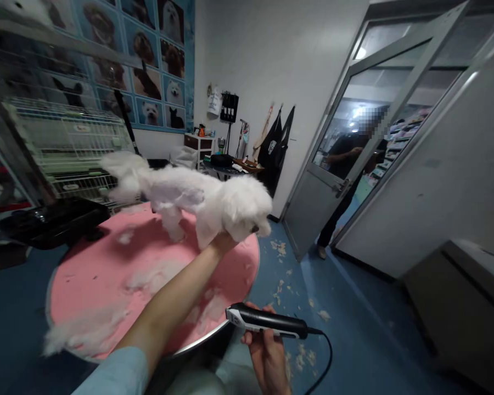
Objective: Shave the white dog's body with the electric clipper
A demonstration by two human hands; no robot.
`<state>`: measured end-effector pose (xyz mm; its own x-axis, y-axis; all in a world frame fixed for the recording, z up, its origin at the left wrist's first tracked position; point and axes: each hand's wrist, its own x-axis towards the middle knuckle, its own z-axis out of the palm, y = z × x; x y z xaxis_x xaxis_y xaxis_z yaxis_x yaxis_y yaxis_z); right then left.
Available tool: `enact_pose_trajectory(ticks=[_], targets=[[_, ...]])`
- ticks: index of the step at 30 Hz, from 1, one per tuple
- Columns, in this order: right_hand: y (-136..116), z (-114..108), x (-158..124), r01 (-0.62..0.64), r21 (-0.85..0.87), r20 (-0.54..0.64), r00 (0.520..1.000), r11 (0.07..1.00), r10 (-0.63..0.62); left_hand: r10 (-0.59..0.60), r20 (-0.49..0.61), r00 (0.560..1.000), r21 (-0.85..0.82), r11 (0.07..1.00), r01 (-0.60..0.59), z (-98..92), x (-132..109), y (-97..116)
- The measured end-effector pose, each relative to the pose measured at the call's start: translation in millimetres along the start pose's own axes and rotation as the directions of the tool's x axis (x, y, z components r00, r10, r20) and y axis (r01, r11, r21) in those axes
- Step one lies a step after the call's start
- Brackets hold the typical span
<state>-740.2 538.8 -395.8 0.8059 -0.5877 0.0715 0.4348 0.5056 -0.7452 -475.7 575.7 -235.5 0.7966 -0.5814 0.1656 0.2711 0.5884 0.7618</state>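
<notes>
A white dog (181,186) stands on the round pink grooming table (107,247), its head toward the right and its flank trimmed short. My left hand (225,241) holds the dog under its chin and neck; its fingers are mostly hidden in the fur. In my right hand (267,351) is a black and silver pair of electric clippers (271,321), blade end pointing left, near the table's front edge and apart from the dog. A black cord (329,351) runs from the back of the clippers. Tufts of cut fur (156,277) lie on the tabletop.
Cut fur (300,356) is scattered on the blue floor. A black grooming arm base (53,219) stands by the table's left edge, with wire cages (78,137) behind. At right, a person (346,159) stands beyond the open glass door (313,192). A cabinet (456,307) stands right.
</notes>
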Motion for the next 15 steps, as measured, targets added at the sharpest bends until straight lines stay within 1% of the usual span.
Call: enact_pose_trajectory(ticks=[2,4,5,6,8,10,11,13,15], targets=[[0,1,11,0.072,-0.047,-0.001,0.997,0.996,-0.072,0.106,0.022,0.994,-0.087,0.991,-0.103,13.4,-12,14],[-2,6,24,0.122,-0.131,-0.007,0.992,0.984,-0.124,0.160,0.080,0.984,-0.120,0.981,-0.150,21.9,-25,31],[-3,10,32,0.136,-0.177,-0.004,0.990,0.975,-0.138,0.159,0.099,0.982,-0.141,0.979,-0.144,24.1,-31,41],[-6,17,40,0.158,-0.218,0.001,0.987,0.963,-0.162,0.147,0.097,0.984,-0.167,0.977,-0.130,25.2,-36,50],[-14,35,61,0.236,-0.276,0.036,0.971,0.932,-0.236,0.103,0.042,0.994,-0.187,0.978,-0.093,25.0,-44,69],[-27,60,85,0.350,-0.331,0.111,0.937,0.877,-0.332,0.057,-0.010,0.998,-0.128,0.990,-0.058,22.2,-47,84],[-35,75,99,0.402,-0.364,0.181,0.915,0.840,-0.360,0.034,-0.022,0.999,-0.070,0.997,-0.035,20.0,-48,89],[-53,107,126,0.524,-0.376,0.300,0.849,0.764,-0.435,-0.006,-0.035,0.999,0.067,0.998,0.008,13.4,-47,98],[-68,137,153,0.635,-0.372,0.382,0.769,0.677,-0.512,-0.009,-0.057,0.998,0.185,0.983,0.019,4.2,-46,102]])
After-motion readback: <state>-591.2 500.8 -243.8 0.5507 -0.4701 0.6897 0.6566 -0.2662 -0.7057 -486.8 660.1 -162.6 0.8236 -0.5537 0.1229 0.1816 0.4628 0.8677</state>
